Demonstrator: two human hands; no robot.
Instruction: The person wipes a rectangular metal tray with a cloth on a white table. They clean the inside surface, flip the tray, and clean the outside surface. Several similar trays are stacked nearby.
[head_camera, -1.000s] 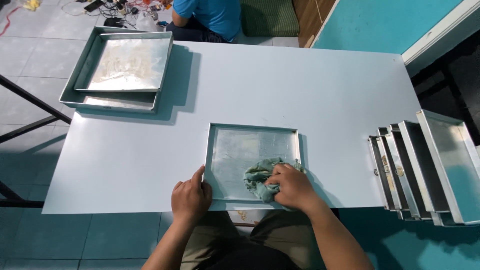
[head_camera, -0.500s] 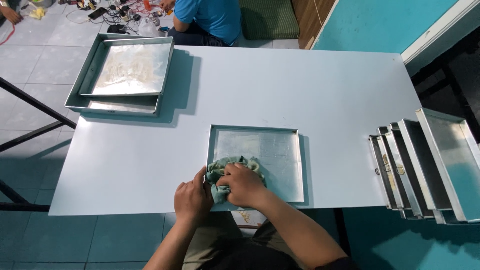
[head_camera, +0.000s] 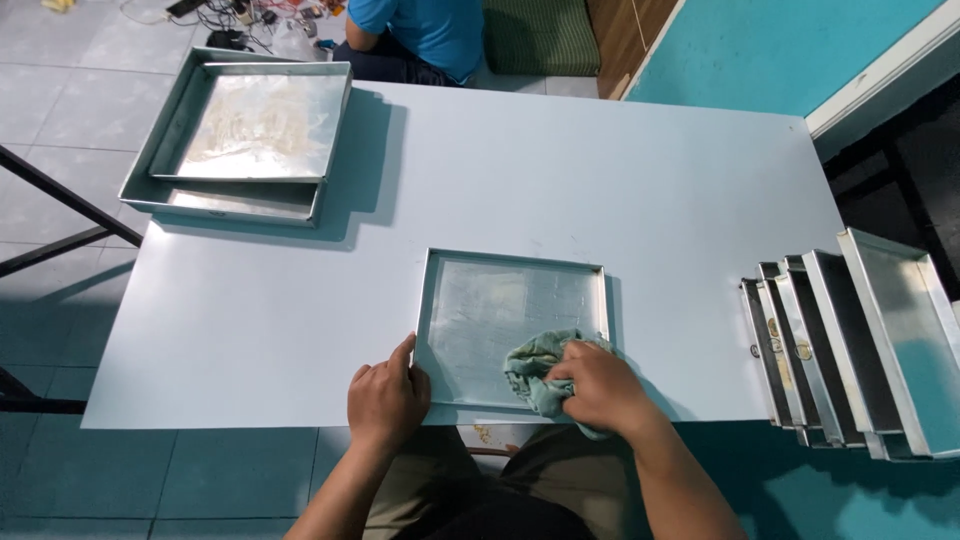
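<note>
Nearest, the right hand (head_camera: 598, 388) is clenched around a crumpled pale green cloth (head_camera: 535, 368), pressing it onto the near right part of a shallow square metal baking tray (head_camera: 500, 310) that lies flat at the near edge of the pale blue rectangular table (head_camera: 620, 190). The left hand (head_camera: 387, 398) grips the tray's near left corner, thumb on the rim, fingers curled over the table edge. As the tray sits so close to that edge, a hard wipe toward the body could, I judge, drag it off if the left hand's grip slackens. To the right, a row of similar metal trays (head_camera: 850, 340) leans on edge, partly cut off by the frame. Farther left, two stacked larger metal trays (head_camera: 240, 140) overhang the table's far corner. Beyond, a seated person in a blue shirt (head_camera: 430, 30) is cropped at the top. The cloth hides the tray surface beneath it.
</note>
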